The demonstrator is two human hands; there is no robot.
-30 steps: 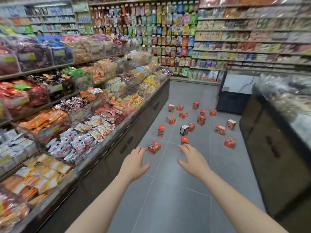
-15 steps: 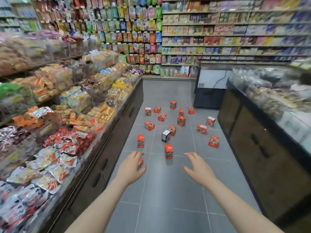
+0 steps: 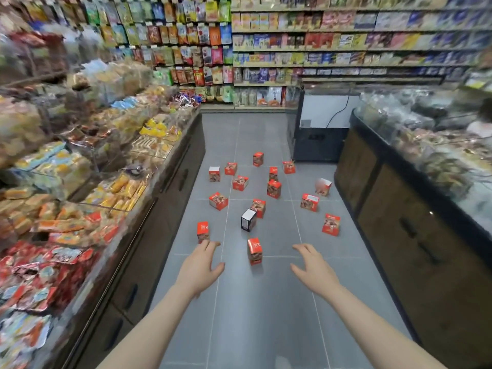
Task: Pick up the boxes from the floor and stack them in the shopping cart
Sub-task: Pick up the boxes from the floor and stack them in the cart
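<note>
Both arms reach forward over the grey tiled floor (image 3: 261, 315) of a shop aisle. The left hand (image 3: 199, 270) is palm down, its grip spread, fingers loosely apart and holding nothing. The right hand (image 3: 312, 271) mirrors it, grip spread too, fingers relaxed and apart, touching nothing.

Between the two hands and just ahead of them, a red box (image 3: 254, 251) stands upright on the floor. Just beyond the left fingertips stands another red box (image 3: 203, 231), also upright. Further out from the hands, roughly in line with the gap between them, a black and white box (image 3: 248, 219) stands on end, with a red one (image 3: 258, 207) just behind it. Ahead of the right hand and off to its outer side a red box (image 3: 331, 224) leans on the floor. More red boxes lie scattered well beyond, some upright, some tipped.

To the outer side of the left arm runs a sloped display of packaged snacks (image 3: 80, 209). To the outer side of the right arm is a dark wooden cabinet (image 3: 415, 235).
</note>
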